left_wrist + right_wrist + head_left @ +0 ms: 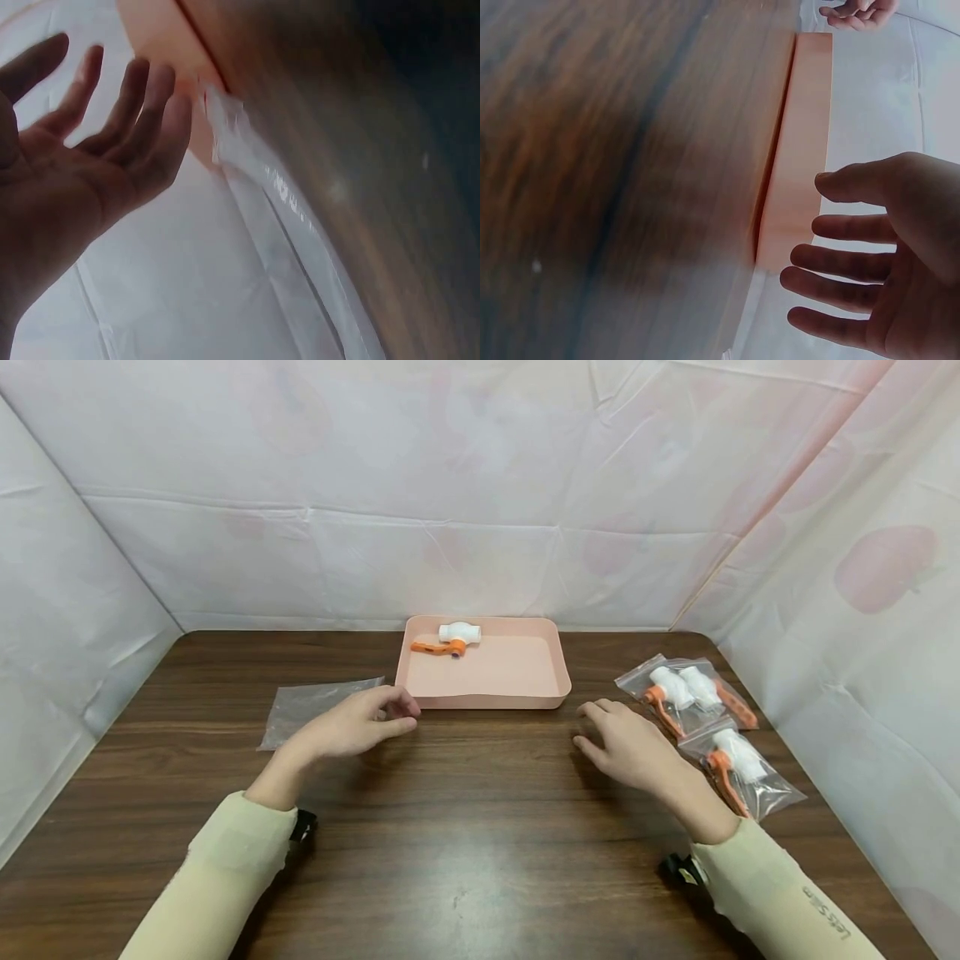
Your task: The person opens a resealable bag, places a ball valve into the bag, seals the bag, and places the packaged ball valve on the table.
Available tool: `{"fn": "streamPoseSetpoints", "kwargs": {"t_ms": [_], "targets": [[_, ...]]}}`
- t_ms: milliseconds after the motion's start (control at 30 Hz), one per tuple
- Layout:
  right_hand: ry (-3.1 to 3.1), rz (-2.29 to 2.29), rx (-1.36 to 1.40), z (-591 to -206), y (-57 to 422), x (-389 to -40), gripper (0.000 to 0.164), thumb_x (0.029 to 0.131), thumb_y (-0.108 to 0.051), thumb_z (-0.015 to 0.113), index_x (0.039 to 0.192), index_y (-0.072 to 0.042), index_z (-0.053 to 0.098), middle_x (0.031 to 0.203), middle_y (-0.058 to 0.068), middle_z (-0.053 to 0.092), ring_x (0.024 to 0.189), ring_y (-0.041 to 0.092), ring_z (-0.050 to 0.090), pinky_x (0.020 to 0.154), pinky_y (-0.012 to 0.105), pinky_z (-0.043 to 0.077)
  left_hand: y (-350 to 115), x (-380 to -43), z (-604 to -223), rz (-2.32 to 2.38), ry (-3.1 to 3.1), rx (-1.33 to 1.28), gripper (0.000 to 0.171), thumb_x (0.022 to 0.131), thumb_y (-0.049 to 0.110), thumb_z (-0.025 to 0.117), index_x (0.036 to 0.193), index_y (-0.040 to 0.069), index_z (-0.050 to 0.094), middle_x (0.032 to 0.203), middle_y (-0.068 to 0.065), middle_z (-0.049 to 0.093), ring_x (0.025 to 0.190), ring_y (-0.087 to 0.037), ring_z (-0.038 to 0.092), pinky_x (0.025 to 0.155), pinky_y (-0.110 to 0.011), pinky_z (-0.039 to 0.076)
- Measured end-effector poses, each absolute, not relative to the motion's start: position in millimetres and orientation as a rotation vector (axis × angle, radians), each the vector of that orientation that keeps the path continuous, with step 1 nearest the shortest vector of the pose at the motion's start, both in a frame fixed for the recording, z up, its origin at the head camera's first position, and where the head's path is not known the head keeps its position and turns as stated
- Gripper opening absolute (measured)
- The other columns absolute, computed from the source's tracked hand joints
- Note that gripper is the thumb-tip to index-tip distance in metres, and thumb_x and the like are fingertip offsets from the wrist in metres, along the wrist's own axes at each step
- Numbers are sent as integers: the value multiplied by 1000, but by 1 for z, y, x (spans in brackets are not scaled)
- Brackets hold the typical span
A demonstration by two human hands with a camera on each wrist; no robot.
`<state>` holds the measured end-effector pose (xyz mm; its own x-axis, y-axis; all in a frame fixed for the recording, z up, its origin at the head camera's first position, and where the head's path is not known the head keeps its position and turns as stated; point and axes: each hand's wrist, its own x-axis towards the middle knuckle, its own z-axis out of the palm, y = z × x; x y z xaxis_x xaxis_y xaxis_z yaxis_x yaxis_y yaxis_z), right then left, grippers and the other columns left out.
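Over the table's left half my left hand (358, 720) hovers with loosely bent fingers and nothing in them, near the tray's front left corner. Just behind it lies a flat clear plastic bag (300, 708), partly covered by the hand. My right hand (628, 743) hangs off the tray's front right corner, its fingers relaxed and holding nothing. In the pink tray (517, 702) a white ball valve (460, 632) with an orange handle lies at the back left. Both wrist views show bare palms, the left palm (82, 172) and the right palm (907, 277).
Right of my right hand lie clear bags with white and orange ball valves: a bagged pair (686, 689) farther back and a bagged valve (738, 760) nearer. The brown wooden table (465, 827) meets pale printed sheets (450, 560) at its back and sides.
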<state>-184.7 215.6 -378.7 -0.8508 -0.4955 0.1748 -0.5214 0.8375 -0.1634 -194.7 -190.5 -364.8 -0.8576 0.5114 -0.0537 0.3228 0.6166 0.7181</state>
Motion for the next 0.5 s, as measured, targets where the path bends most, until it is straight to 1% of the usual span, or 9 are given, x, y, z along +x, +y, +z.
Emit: {"fn": "streamPoseSetpoints", "kwargs": {"t_ms": [133,300,433,500], "targets": [[-2906,302,807,-378,214,-184,36,93,-23,76,119,0,66,110,14,67,99,32,66,80,52,54,-201,-197,-361,1047,2515,683,25,103,22,65,120,5,64,110,-3,65,107,-23,59,91,-43,47],[-2916,286,797,-377,214,-184,32,93,-24,76,115,-2,67,107,11,66,96,30,66,77,51,54,-209,-199,-358,1005,2482,697,26,99,22,71,117,5,64,109,-3,64,105,-23,59,90,-42,48],[-2919,277,787,-377,214,-185,30,94,-25,75,114,-3,68,105,11,66,94,29,66,76,51,54,-214,-200,-356,1005,2491,653,27,96,21,75,114,6,64,107,-7,63,102,-23,59,89,-42,48],[-2926,272,785,-377,214,-186,30,94,-25,75,114,-4,68,105,11,66,94,29,66,76,50,54,-218,-201,-355,1004,2513,622,28,94,18,77,114,5,62,108,-10,63,102,-25,58,89,-43,48]]}}
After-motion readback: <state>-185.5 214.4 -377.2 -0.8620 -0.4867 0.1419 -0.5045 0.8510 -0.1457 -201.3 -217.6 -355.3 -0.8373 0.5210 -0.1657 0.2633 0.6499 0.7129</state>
